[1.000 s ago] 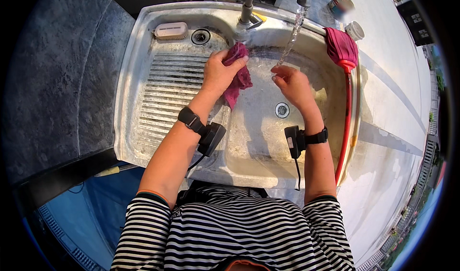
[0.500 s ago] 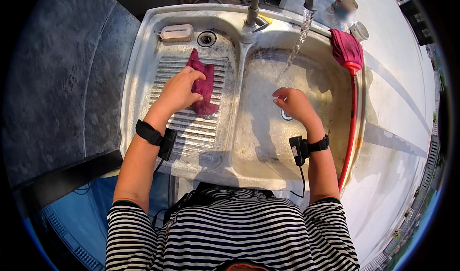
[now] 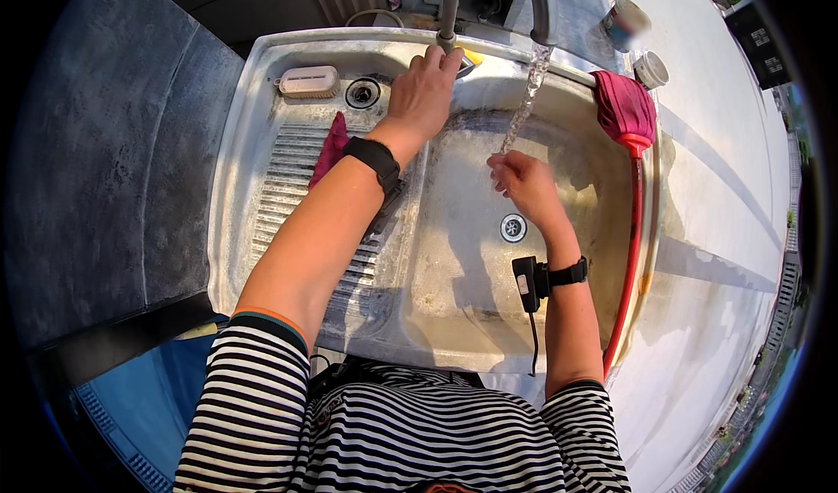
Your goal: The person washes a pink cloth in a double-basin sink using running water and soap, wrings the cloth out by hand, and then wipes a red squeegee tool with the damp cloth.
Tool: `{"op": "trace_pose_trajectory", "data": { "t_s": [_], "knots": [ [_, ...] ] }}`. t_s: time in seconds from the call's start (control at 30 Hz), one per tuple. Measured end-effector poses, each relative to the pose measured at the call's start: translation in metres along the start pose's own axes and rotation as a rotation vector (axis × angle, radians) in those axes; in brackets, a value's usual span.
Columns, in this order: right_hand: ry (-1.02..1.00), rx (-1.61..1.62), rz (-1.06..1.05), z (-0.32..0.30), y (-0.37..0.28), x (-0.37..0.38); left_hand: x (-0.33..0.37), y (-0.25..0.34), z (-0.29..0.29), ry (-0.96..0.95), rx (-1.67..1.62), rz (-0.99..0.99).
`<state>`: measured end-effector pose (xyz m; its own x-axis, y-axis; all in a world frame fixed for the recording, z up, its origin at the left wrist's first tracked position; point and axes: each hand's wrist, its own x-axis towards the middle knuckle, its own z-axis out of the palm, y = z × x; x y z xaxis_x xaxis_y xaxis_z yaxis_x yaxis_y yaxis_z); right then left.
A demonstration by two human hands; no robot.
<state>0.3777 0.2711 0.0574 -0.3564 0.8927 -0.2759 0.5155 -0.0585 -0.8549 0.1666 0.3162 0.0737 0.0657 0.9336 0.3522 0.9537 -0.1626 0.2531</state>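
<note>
**Tap, running, at the sink's far rim**

Tap (image 3: 450, 9): one, grey, upright at the middle of the sink's (image 3: 436, 288) far rim. Judged rigid and fixed, no weight to bear; likely slippery if wet. Best hold: low, near the base.
Left grip (image 3: 421, 94): fingers bent over the tap's base, hiding it; whether they pinch anything cannot be told.
Right grip (image 3: 527, 186): half-curled above the sink's right basin, at the water (image 3: 529, 87); nothing seen in it; whether thumb and fingers meet cannot be told.
Cloth (image 3: 329, 151): dark red, on the sink's ribbed left side; appears soft, light. Obstruction: left forearm across it.
Brush (image 3: 309, 81): pale, sink's far left corner.
Mop (image 3: 625, 107): red, along the sink's right rim, head at the far end.
Tubs (image 3: 624, 23): two, beyond the sink's far right corner.
</note>
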Motion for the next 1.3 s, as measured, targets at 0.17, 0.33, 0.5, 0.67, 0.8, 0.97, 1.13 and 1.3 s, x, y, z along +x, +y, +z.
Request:
{"op": "trace_pose_trajectory", "data": {
  "t_s": [0.17, 0.33, 0.5, 0.67, 0.8, 0.97, 1.13, 1.3],
  "knots": [
    [-0.009, -0.010, 0.030, -0.015, 0.020, 0.000, 0.026, -0.015, 0.019, -0.097, 0.068, 0.268],
    [-0.009, 0.004, 0.035, -0.030, 0.045, 0.009, 0.042, -0.026, 0.017, -0.156, 0.060, 0.421],
    [-0.034, -0.073, -0.022, -0.045, 0.049, 0.037, 0.075, -0.021, -0.001, -0.347, 0.015, 0.387],
    [0.113, -0.210, -0.192, -0.047, 0.035, 0.084, 0.058, -0.019, 0.008, -0.281, -0.194, 0.057],
    [0.260, -0.298, -0.429, -0.030, 0.005, 0.120, 0.007, -0.022, -0.007, -0.129, -0.503, -0.080],
    [0.307, -0.605, -0.845, -0.015, 0.006, 0.178, -0.070, -0.043, -0.031, -0.288, -0.365, -0.098],
    [0.268, -0.654, -0.862, -0.003, 0.008, 0.201, -0.122, -0.057, -0.044, -0.343, -0.313, -0.176],
    [0.213, -0.554, -0.781, -0.004, -0.005, 0.204, -0.156, -0.070, -0.042, -0.328, -0.271, -0.219]
  ]
}}
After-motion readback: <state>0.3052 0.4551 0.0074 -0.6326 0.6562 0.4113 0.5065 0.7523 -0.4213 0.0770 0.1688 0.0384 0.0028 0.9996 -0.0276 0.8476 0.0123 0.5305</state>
